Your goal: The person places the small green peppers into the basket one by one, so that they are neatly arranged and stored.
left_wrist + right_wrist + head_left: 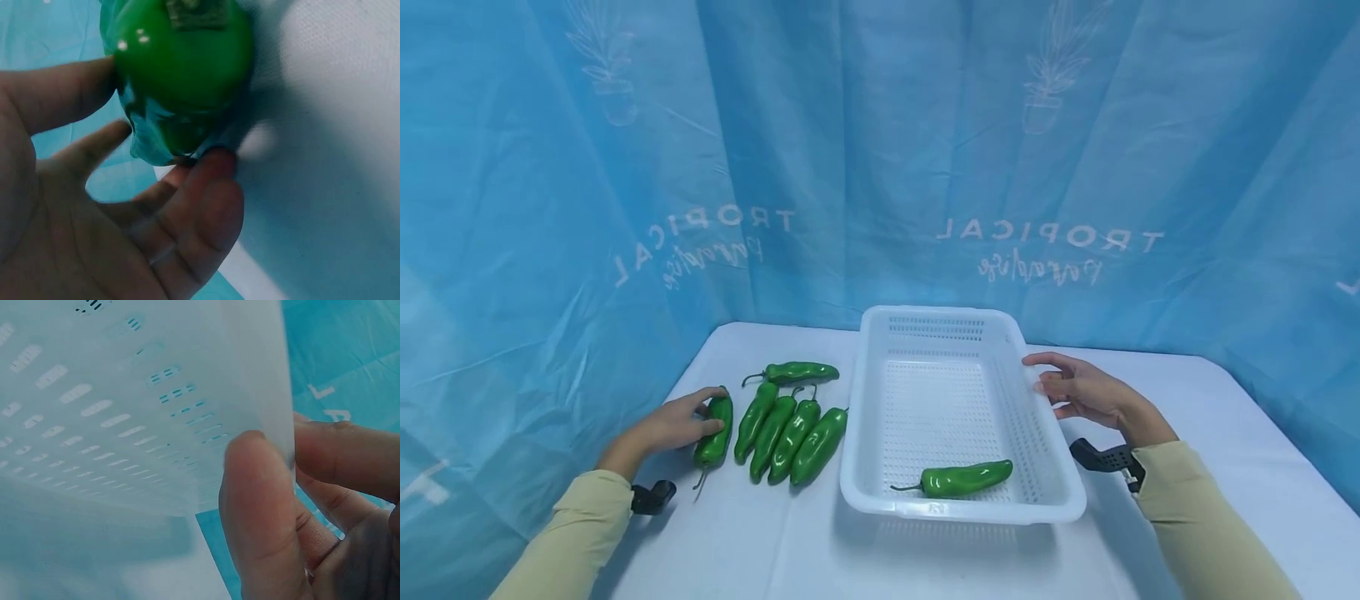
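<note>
At the table's left, my left hand (679, 419) holds a glossy green pepper (715, 433) whose stem points toward me. The left wrist view shows this pepper (187, 62) close up, with the thumb on one side and fingers around the other. On the right, my right hand (1086, 390) grips the right rim of a white perforated plastic basket (962, 507). In the right wrist view the thumb and fingers pinch the edge of the basket wall (262, 375). One green pepper (966, 479) lies inside the basket, near its front wall.
Between my left hand and the basket, several green peppers (797, 437) lie side by side, with another pepper (801, 372) lying crosswise behind them. Everything stands on a white-covered table (737, 542). A blue printed curtain (880, 167) hangs behind and around the table.
</note>
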Available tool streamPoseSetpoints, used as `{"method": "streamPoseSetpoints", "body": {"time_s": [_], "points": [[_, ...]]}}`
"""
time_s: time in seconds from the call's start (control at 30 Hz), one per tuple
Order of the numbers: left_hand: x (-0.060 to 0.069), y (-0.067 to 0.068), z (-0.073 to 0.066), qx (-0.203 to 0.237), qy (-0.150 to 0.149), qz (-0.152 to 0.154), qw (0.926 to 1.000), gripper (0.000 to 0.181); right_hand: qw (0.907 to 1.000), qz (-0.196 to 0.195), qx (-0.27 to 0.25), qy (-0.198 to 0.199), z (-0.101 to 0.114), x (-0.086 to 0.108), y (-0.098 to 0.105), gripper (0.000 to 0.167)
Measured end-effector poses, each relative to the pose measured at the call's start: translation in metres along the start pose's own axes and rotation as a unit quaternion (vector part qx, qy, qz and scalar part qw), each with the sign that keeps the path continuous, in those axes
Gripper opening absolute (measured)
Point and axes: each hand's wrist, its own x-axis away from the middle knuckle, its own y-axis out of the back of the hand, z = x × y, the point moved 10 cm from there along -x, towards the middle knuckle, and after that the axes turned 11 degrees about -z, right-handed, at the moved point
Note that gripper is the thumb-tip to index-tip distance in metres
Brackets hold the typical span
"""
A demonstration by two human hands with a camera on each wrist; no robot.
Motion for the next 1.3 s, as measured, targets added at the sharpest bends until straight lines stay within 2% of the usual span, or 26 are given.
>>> {"method": "streamPoseSetpoints", "body": {"time_s": [0.13,0.4,0.63,0.73,0.83,0.9,1.0,1.13,1.2,1.3], "points": [[0.004,-0.004,-0.003,0.002,-0.003,0.011,0.9999,0.057,1.0,0.001,0.004,0.005,-0.001,-0.002,0.001,0.064],[0.005,-0.002,0.001,0.022,-0.002,0.003,0.9998,0.058,1.0,-0.002,-0.007,0.003,-0.001,-0.005,-0.002,0.062],[0.004,-0.001,-0.001,0.019,-0.005,-0.005,0.9998,0.059,0.9999,0.005,-0.015,0.007,-0.001,-0.003,-0.003,0.061],[0.004,0.003,-0.003,0.017,-0.024,-0.03,0.9991,0.058,0.9999,0.001,-0.014,0.002,-0.003,-0.003,-0.001,0.062],[0.002,0.01,-0.005,0.014,-0.05,-0.071,0.9962,0.058,0.9999,-0.004,-0.012,0.0,-0.005,-0.003,0.0,0.063],[0.002,0.014,-0.007,0.017,-0.06,-0.095,0.9935,0.058,0.9999,-0.005,-0.01,0.001,-0.005,-0.003,0.0,0.063],[0.002,0.02,-0.011,0.032,-0.069,-0.116,0.9903,0.059,0.9999,-0.007,-0.009,0.002,-0.006,-0.003,0.001,0.063],[0.004,0.025,-0.028,0.06,-0.085,-0.125,0.9867,0.06,0.9999,-0.007,-0.01,-0.001,-0.007,-0.002,0.001,0.062],[0.006,0.03,-0.045,0.065,-0.105,-0.133,0.9834,0.059,0.9999,-0.005,-0.01,0.0,-0.006,-0.001,0.001,0.061],[0.012,0.038,-0.079,0.056,-0.151,-0.15,0.9756,0.059,0.9999,0.001,-0.009,0.008,-0.003,0.0,0.0,0.059]]}}
